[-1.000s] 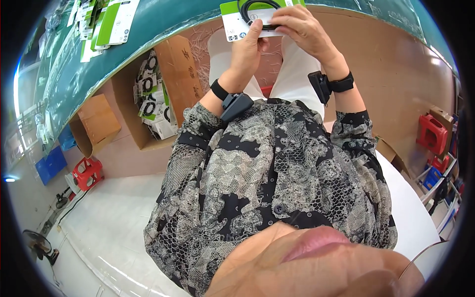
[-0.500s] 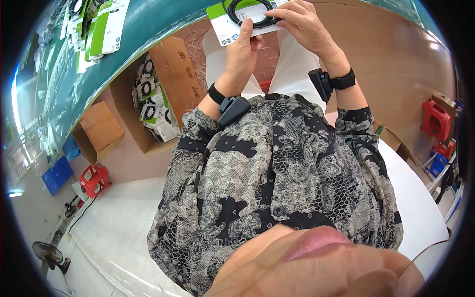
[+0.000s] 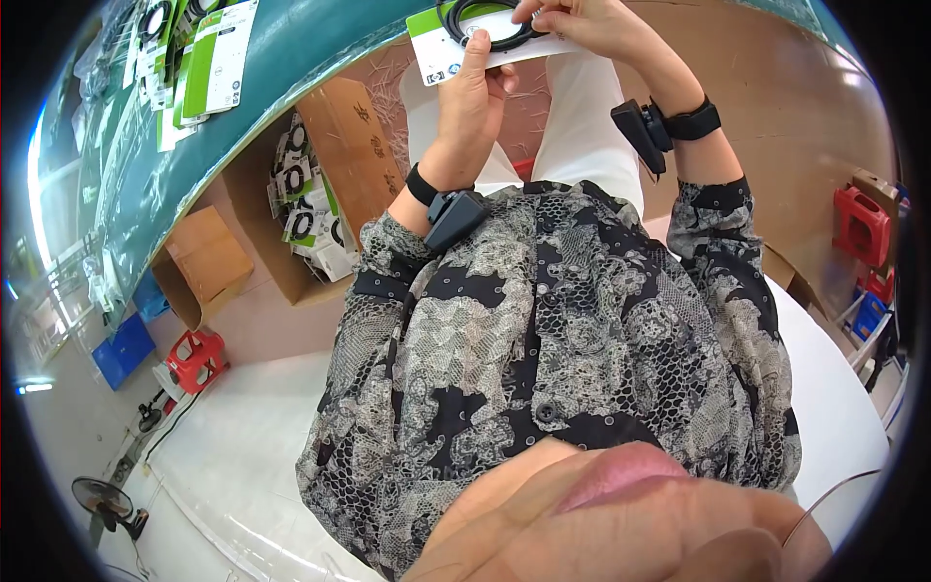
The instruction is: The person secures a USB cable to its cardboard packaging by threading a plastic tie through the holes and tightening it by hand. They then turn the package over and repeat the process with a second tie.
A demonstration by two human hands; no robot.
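Note:
At the top of the head view, my left hand (image 3: 469, 112) grips the lower edge of a green and white packaging card (image 3: 435, 56), its thumb on the front. A coiled black cable (image 3: 508, 43) lies against that card, and its upper part is cut off by the picture's edge. My right hand (image 3: 611, 29) is closed in a pinch at the right side of the coil. Whatever sits between its fingertips is too small or hidden to tell.
Several carded cables (image 3: 215, 63) lie on the green table (image 3: 281, 44) at upper left. Below stands an open cardboard box (image 3: 344, 126) holding more carded cables (image 3: 312, 218). A smaller box (image 3: 208, 254), a red stool (image 3: 197, 359) and a fan (image 3: 102, 500) are farther left.
My right hand has shifted up and its fingers have moved along the coil, with the forearm swinging outward to the right. My left hand keeps its hold on the card.

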